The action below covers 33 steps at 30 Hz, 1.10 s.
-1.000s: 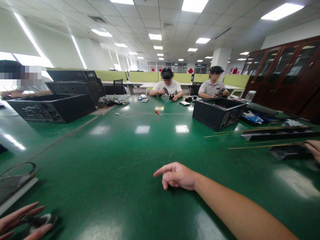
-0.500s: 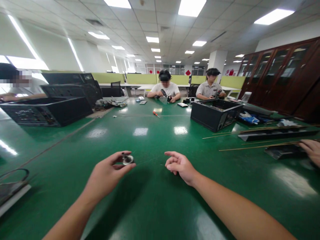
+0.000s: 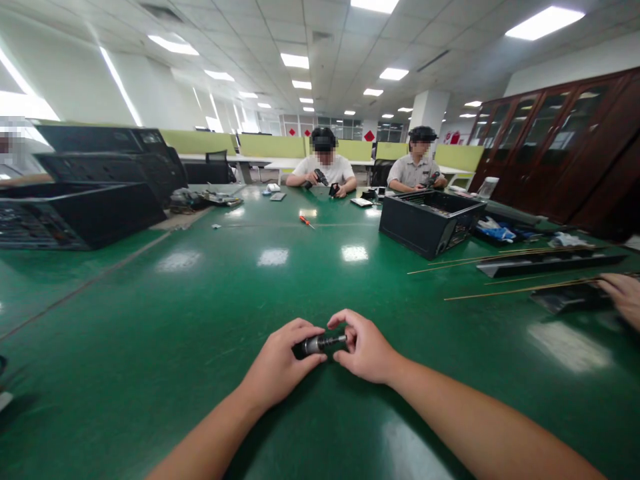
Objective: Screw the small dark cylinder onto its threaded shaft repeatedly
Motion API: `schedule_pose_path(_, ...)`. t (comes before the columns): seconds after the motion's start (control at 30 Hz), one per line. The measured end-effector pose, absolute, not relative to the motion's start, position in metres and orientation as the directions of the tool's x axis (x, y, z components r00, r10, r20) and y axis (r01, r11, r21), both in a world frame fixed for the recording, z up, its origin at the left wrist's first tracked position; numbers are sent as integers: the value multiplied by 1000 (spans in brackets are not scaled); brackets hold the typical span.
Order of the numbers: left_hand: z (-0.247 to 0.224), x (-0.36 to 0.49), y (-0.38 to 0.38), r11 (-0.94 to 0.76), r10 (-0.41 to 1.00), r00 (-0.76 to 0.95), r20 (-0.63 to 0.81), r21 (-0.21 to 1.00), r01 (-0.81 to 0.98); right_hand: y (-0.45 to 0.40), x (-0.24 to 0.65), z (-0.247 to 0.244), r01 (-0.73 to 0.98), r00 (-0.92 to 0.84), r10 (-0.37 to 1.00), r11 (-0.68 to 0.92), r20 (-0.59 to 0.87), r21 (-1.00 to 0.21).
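My left hand (image 3: 277,360) is closed around the thick end of a small metal cylinder with a thin shaft (image 3: 316,344), thumb and fingers on either side of it. The part lies sideways, low over the green table (image 3: 200,313), its ribbed or spring-like shaft pointing right. At the shaft's tip is my right hand (image 3: 367,350), thumb and index finger apart and the other fingers curled. Whether those curled fingers touch the tip I cannot tell.
A black computer case (image 3: 415,230) stands right of centre, another case (image 3: 110,213) at left. An orange screwdriver (image 3: 305,221) lies ahead. Thin rods (image 3: 500,295) and dark metal channels (image 3: 545,261) are at right, near another person's hand (image 3: 623,297). Co-workers sit across the table.
My left hand has moved right with the metal part, which has turned so its shaft points right. My right hand has stayed near its place, its thumb now spread from its index finger.
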<state>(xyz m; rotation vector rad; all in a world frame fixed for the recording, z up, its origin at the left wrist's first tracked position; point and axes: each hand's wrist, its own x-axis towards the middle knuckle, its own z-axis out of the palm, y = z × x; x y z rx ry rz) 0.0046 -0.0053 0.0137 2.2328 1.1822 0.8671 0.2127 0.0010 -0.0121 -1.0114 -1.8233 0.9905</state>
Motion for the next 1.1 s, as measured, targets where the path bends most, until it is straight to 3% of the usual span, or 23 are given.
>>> schedule_pose_path(0.23, 10, 9, -6, -499, 865, 360, 350, 679, 538, -4, 210, -10, 329, -342, 871, 462, 352, -823)
schedule_pose_path(1.1, 12, 11, -11, -575, 817, 383, 432, 668, 472, 1, 215, -8, 330, -379, 881, 415, 284, -847)
